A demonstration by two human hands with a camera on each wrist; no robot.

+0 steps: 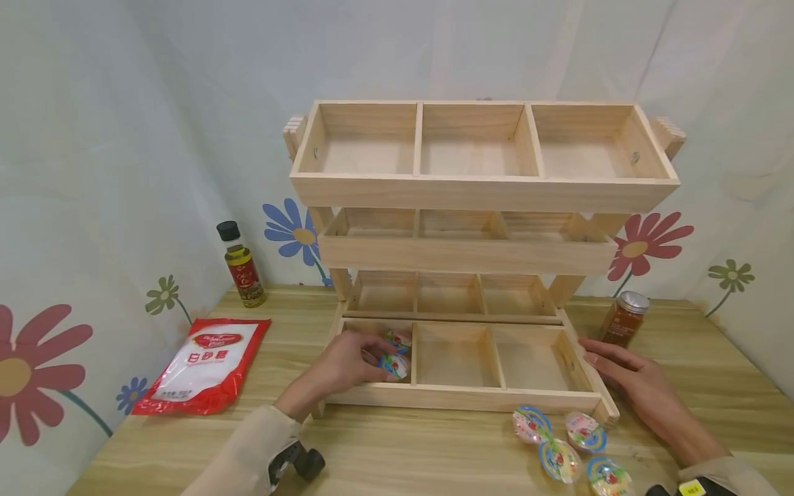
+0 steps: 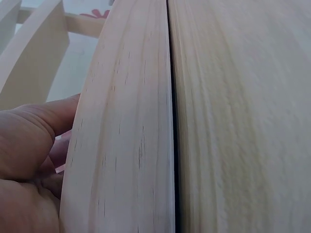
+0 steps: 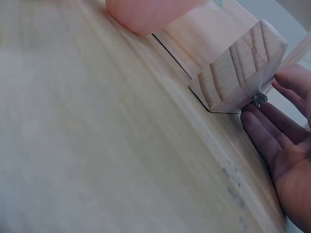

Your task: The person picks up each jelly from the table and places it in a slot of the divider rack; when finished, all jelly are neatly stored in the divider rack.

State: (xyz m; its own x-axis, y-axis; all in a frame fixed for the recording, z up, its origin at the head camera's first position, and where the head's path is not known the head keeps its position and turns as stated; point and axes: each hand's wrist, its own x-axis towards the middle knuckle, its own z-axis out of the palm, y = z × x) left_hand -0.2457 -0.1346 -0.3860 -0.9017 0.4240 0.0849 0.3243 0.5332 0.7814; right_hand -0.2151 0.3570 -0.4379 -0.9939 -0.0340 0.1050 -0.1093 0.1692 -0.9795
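A four-tier wooden rack (image 1: 484, 191) with divided trays stands on the table. My left hand (image 1: 347, 362) reaches into the left compartment of its lowest tray. Thumb and fingers pinch a small jelly cup (image 1: 394, 367) with a printed lid there, right beside another jelly cup (image 1: 399, 340). In the left wrist view, the tray's front board (image 2: 121, 131) hides what the left hand (image 2: 29, 145) holds. My right hand (image 1: 645, 386) touches the rack's lower right side with its fingers extended. In the right wrist view, the fingertips lie near a rack foot (image 3: 238, 73) with a metal bolt (image 3: 259, 99).
Several jelly cups (image 1: 560, 460) lie on the table before the rack's right end. Left of the rack are a red and white sugar bag (image 1: 207, 362) and an olive oil bottle (image 1: 243, 269). A silver-lidded jar (image 1: 623, 320) stands on the right, behind my right hand.
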